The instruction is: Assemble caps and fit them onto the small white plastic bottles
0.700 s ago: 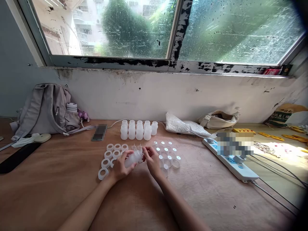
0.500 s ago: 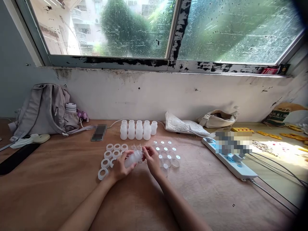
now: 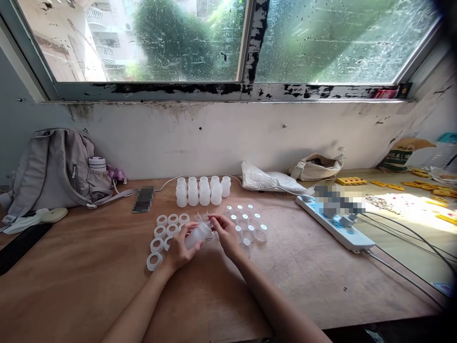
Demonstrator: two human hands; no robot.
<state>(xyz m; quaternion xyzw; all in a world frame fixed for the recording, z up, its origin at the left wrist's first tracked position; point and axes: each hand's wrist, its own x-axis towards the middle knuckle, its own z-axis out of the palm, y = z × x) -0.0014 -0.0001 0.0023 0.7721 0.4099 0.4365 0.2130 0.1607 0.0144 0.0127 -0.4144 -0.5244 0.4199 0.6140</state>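
Note:
My left hand (image 3: pixel 180 250) is wrapped round a frosted white plastic bottle (image 3: pixel 194 237), which tilts with its neck up and to the right. At the bottle's mouth, the fingers of my right hand (image 3: pixel 225 234) are pinched together; what they hold, if anything, is too small to make out. White screw rings (image 3: pixel 154 261) lie in rows by my left hand. Clear round caps with white dots (image 3: pixel 260 234) stand in rows to the right of my right hand. Small clear pointed pieces (image 3: pixel 198 217) lie just beyond the held bottle, partly hidden by my hands.
Several frosted bottles (image 3: pixel 204 194) stand grouped toward the wall. A phone (image 3: pixel 143 199) and a grey backpack (image 3: pixel 60 166) are on the left. To the right are a white padded bag (image 3: pixel 269 179), a beige pouch (image 3: pixel 316 166) and a power strip (image 3: pixel 333 224) with trailing cables.
My view has shifted slightly to the right, so the scene sits further left. Both hands stay at the bottle in almost the same pose.

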